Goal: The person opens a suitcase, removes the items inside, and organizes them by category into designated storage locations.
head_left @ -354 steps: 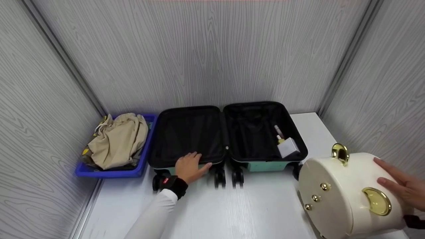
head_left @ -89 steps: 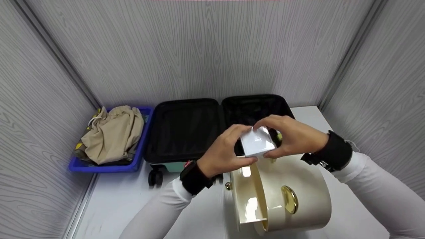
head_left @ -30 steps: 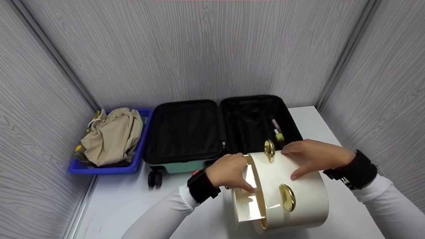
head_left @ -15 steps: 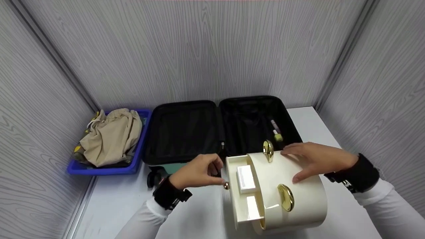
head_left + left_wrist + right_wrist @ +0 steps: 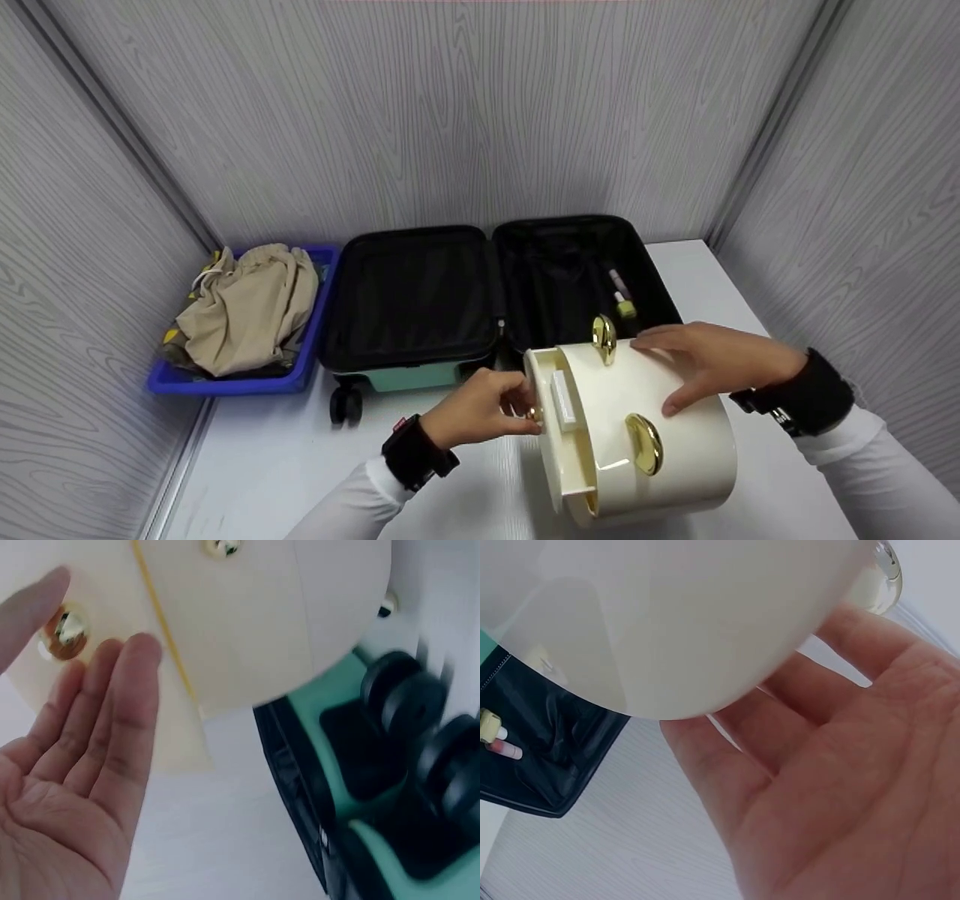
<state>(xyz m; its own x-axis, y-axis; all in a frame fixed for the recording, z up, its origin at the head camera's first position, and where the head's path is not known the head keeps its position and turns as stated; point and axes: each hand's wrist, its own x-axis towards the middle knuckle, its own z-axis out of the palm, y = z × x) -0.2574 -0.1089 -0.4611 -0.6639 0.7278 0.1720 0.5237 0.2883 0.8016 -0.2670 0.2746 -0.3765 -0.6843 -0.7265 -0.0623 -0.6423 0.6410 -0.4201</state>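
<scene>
A cream makeup organizer [image 5: 660, 442] with gold ear-shaped trims stands before the suitcase, its drawer side facing left. One drawer [image 5: 576, 457] sticks partly out, with a small white box [image 5: 562, 401] inside it. My left hand [image 5: 484, 409] has thumb and fingers around that drawer's gold knob [image 5: 534, 415]. In the left wrist view, the knob [image 5: 67, 631] shows between thumb and fingertips. My right hand [image 5: 712, 364] rests spread on the organizer's curved top, thumb apart from the fingers. The right wrist view shows its fingertips [image 5: 686, 731] against the cream shell.
Behind lies a suitcase [image 5: 416, 300] opened flat, with black lining and a green shell on wheels. A yellow-green bottle [image 5: 625, 307] and a slim pink tube [image 5: 619, 282] lie in its right half. Left stands a blue basket [image 5: 225, 385] holding beige cloth [image 5: 251, 307].
The white box went from both hands into the drawer. My left hand moved to the knob, and the drawer has slid partway in, to the right. The right hand stays on the organizer.
</scene>
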